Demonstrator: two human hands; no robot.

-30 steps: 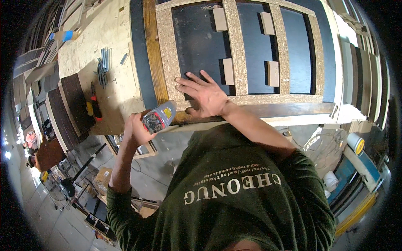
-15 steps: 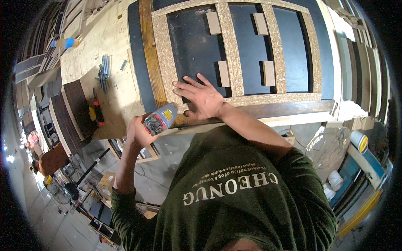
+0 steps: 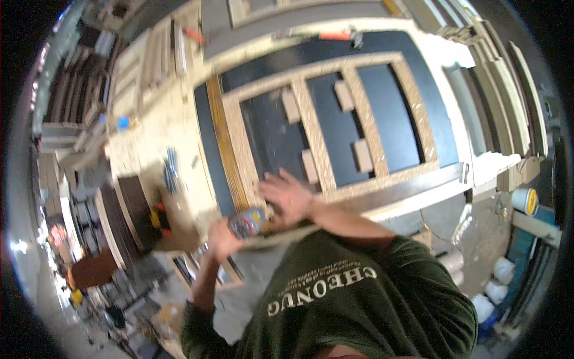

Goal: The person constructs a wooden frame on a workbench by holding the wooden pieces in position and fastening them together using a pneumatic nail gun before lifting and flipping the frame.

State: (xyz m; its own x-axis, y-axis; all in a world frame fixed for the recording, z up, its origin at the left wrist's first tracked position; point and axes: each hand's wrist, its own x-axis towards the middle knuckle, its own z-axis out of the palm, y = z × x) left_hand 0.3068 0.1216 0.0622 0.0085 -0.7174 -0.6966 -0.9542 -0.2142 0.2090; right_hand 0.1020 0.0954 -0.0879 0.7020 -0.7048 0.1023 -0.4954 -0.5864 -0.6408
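left hand (image 3: pixel 222 238): one; fingers curled around a grey power tool (image 3: pixel 247 222), which had a yellow label; grip firm-looking, finger detail blurred.

grey power tool: positioned at the near left corner of the chipboard frame (image 3: pixel 312 133); whether its nose touched the wood could not be told.

right hand (image 3: pixel 288 198): one; fingers spread, palm down over the same corner, just beside the tool; nothing grasped.

chipboard frame: lay flat on a dark panel (image 3: pixel 387 110); two inner bars, three bays.

small wooden blocks (image 3: pixel 344 96): four, pale; two stood against the left side of each inner bar.

brown strips (image 3: pixel 225 146): two; one ran along the frame's left side, one along its near edge.

workbench (image 3: pixel 142 149): pale top; bore the panel and, to its left, a bundle of thin metallic strips (image 3: pixel 172 170), blurred.

dark boards (image 3: pixel 133 212): at the bench's near left.

bucket (image 3: pixel 524 201): white, yellow-marked; at far right.
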